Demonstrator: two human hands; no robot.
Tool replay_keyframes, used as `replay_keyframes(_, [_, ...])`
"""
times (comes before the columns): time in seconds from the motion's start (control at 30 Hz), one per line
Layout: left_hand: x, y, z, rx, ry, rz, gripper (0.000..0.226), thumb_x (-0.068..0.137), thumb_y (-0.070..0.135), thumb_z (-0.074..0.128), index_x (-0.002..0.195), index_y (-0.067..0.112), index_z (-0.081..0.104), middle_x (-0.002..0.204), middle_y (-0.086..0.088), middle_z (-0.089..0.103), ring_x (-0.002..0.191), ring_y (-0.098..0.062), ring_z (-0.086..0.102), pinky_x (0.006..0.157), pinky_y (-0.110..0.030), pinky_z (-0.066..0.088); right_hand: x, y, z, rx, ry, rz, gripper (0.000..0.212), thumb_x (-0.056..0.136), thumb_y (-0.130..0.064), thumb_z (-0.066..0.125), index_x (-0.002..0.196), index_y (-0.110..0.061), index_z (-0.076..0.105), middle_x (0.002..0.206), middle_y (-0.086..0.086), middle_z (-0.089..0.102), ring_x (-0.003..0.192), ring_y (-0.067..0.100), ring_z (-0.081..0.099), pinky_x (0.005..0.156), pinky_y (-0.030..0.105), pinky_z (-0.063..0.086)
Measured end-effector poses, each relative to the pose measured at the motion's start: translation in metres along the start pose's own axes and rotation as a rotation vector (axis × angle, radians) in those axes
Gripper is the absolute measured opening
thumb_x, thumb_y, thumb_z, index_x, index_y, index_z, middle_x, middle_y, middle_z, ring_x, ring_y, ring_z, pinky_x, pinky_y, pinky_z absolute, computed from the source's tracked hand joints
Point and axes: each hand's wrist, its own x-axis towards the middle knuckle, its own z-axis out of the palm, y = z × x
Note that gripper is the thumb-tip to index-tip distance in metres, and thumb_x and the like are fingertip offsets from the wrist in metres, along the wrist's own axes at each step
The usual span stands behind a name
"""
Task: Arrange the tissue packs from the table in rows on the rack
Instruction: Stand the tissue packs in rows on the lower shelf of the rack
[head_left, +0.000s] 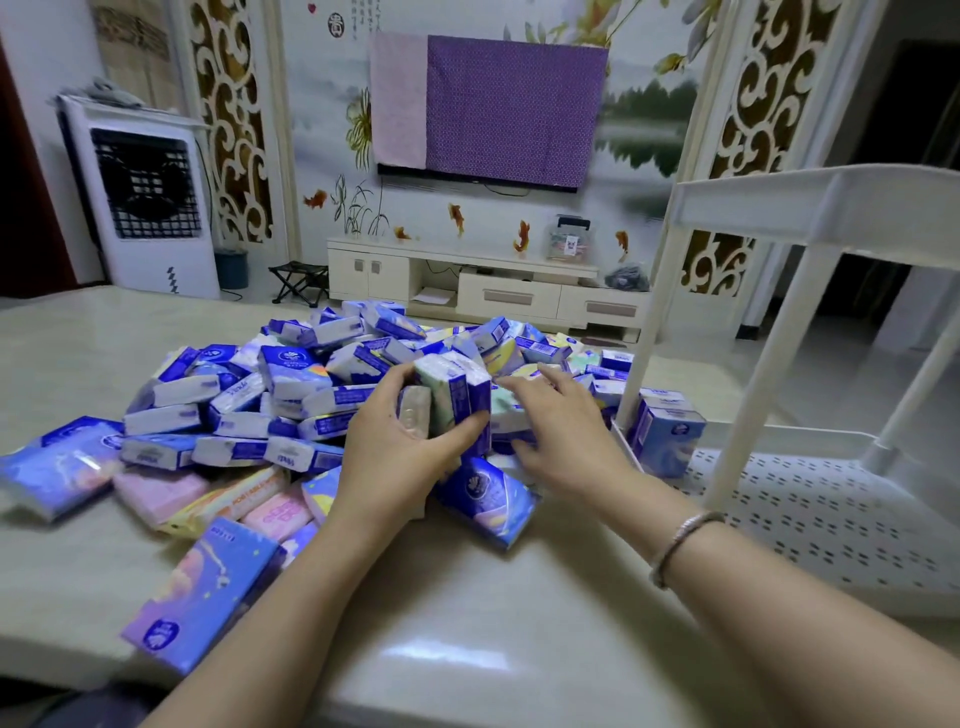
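Observation:
A big heap of blue, white and pink tissue packs (291, 405) covers the middle of the beige table (467, 597). My left hand (400, 447) grips a small bundle of upright packs (454, 395) at the heap's right side. My right hand (561, 426) lies just right of that bundle, fingers spread over the packs, thumb low by the pile. The white rack (831, 509) stands on the table at the right, and a few blue packs (667, 434) stand upright in the far left corner of its perforated lower shelf.
Loose larger packs lie at the near left, one at the table's front edge (202, 597) and one below my hands (488, 499). The rack's white legs (769, 364) and upper shelf (831, 202) rise at the right. Beyond the table are a TV cabinet and an air cooler.

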Motion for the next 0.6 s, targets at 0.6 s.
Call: replay_keyframes(0.6, [-0.006,0.049,0.011,-0.462,-0.176,-0.219,0.013,0.082,0.022,0.071,0.093,0.016,0.065,0.097,-0.012,0.073,0.094,-0.028,0.069,0.087,-0.042,0.052,-0.051,-0.021,-0.08,1.139,0.147,0.047,0.025,0.078,-0.005,0.057,0.101,-0.015,0.053,0.107,-0.001,0.064,0.102,0.008,0.062,0.086,0.025,0.05])
